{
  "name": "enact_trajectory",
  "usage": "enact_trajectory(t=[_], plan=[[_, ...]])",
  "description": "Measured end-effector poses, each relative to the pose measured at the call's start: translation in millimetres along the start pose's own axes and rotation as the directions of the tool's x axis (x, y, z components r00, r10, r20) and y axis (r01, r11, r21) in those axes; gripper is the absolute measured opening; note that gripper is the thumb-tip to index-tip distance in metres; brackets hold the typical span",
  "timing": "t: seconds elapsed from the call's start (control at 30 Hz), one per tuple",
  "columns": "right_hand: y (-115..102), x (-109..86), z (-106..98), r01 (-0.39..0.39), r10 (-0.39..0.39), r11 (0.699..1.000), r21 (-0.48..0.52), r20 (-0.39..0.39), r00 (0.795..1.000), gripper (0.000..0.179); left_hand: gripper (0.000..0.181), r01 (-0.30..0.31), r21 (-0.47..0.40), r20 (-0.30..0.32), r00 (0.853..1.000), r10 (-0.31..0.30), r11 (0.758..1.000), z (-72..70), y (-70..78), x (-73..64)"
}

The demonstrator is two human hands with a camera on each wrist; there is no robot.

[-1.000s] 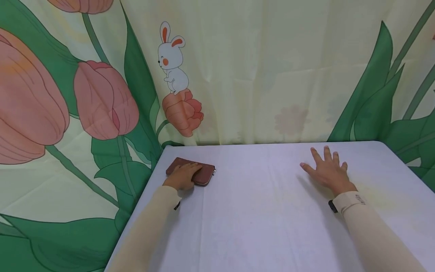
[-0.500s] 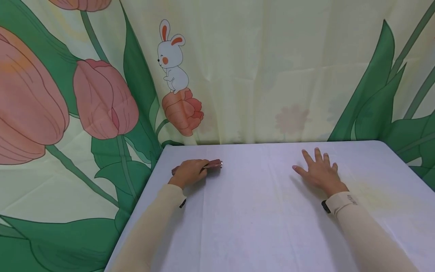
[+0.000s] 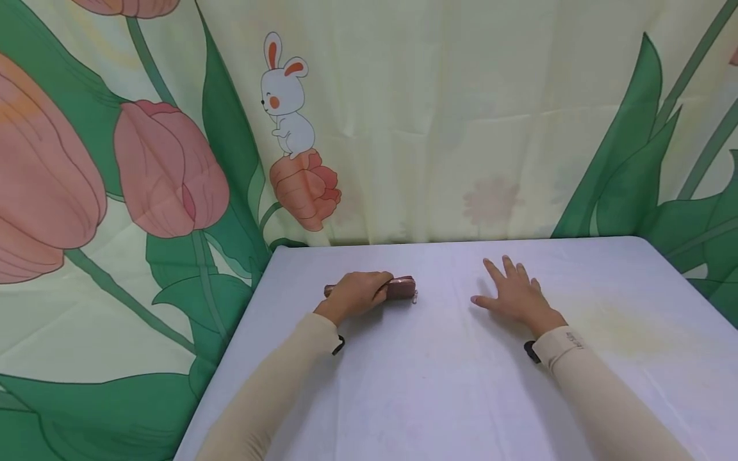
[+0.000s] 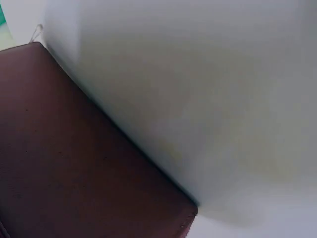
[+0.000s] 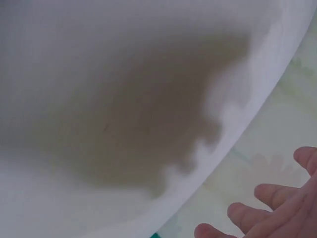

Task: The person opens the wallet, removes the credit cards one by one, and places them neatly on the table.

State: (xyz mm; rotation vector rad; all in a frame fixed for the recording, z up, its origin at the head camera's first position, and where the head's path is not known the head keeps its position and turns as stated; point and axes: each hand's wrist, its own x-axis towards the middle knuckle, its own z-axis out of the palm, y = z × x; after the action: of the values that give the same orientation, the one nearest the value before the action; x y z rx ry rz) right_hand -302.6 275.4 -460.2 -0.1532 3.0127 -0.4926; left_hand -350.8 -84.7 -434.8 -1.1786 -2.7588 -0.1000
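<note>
A brown zip wallet (image 3: 400,289) with a small zip pull at its right end is gripped by my left hand (image 3: 356,293), which covers its middle. It is tilted up on edge, over the left-centre of the table. In the left wrist view the wallet (image 4: 89,148) fills the lower left, and no fingers show there. My right hand (image 3: 515,296) hovers with spread fingers over the table to the right of the wallet, holding nothing. Its fingers (image 5: 275,196) show at the lower right of the right wrist view, and its shadow falls on the cloth.
A white cloth covers the table (image 3: 438,378). Behind its far edge hangs a curtain (image 3: 403,128) printed with tulips, leaves and a white rabbit. A faint yellowish stain (image 3: 617,330) marks the cloth on the right.
My left hand went from lying on the flat wallet to gripping it, tipped it up on edge and moved it right. My right hand shifted left, fingers still spread.
</note>
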Motion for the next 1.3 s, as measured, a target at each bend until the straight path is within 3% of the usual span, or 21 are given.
enact_trajectory(t=[0.27, 0.53, 0.67, 0.83, 1.1, 1.3], plan=[[-26.8, -2.0, 14.5, 0.131, -0.131, 0.991, 0.022, -0.013, 0.991, 0.104, 0.021, -0.073, -0.040, 0.011, 0.997, 0.074, 0.997, 1.8, 38.7, 19.3], [-31.2, -4.6, 21.2, 0.186, -0.185, 0.982, 0.031, -0.025, 0.982, 0.097, 0.023, -0.106, -0.051, 0.018, 0.994, 0.107, 0.993, -0.3, 71.8, 30.0], [-29.2, -7.5, 19.9, 0.263, -0.260, 0.962, 0.073, -0.048, 0.964, 0.070, 0.024, -0.119, -0.079, 0.032, 0.992, 0.122, 0.990, -4.0, 85.7, 32.2], [-26.3, -12.6, 15.9, 0.324, -0.325, 0.924, 0.200, -0.029, 0.945, 0.032, 0.024, -0.111, -0.142, 0.061, 0.991, 0.121, 0.984, -8.1, 100.7, 33.7], [-27.0, -18.9, 10.6, 0.305, -0.329, 0.905, 0.295, 0.034, 0.944, 0.023, 0.022, -0.092, -0.175, 0.082, 0.991, 0.108, 0.980, -13.7, 110.0, 31.4], [-25.4, -24.9, 8.1, 0.239, -0.289, 0.915, 0.326, 0.115, 0.950, 0.033, 0.023, -0.092, -0.170, 0.098, 0.989, 0.110, 0.981, -10.5, 90.6, 19.5]])
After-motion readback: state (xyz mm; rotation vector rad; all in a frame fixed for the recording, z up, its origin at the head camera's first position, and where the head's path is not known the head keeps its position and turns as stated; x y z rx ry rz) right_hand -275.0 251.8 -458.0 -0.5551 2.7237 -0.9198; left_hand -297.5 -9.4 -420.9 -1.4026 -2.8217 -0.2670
